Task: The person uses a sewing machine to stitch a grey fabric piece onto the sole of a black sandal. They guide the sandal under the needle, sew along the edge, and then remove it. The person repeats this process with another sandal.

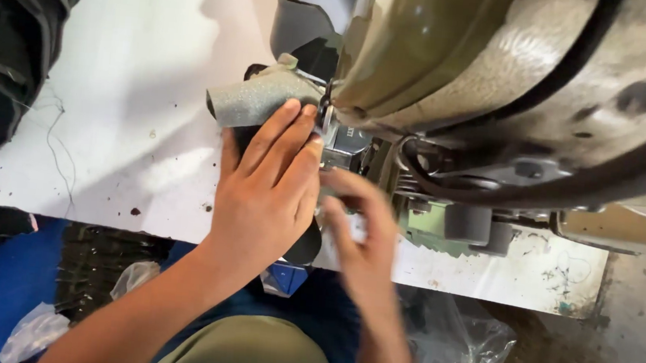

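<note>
The scene is brightly lit, with hard daylight thrown across the white painted worktop (136, 95), whose far left stretch is nearly washed out. A soft grey shadow is cast along the worktop's near edge, and a darker one at its far edge, beside the big olive-green metal sewing machine body (504, 73). Dull glare is picked up on that machine's curved, worn casing, which is rendered large and bowed at the top right by the wide lens. The left hand (267, 192) is held sharp, while the right hand (357, 239) is smeared by motion blur. The near edge below the worktop is left dim.
</note>
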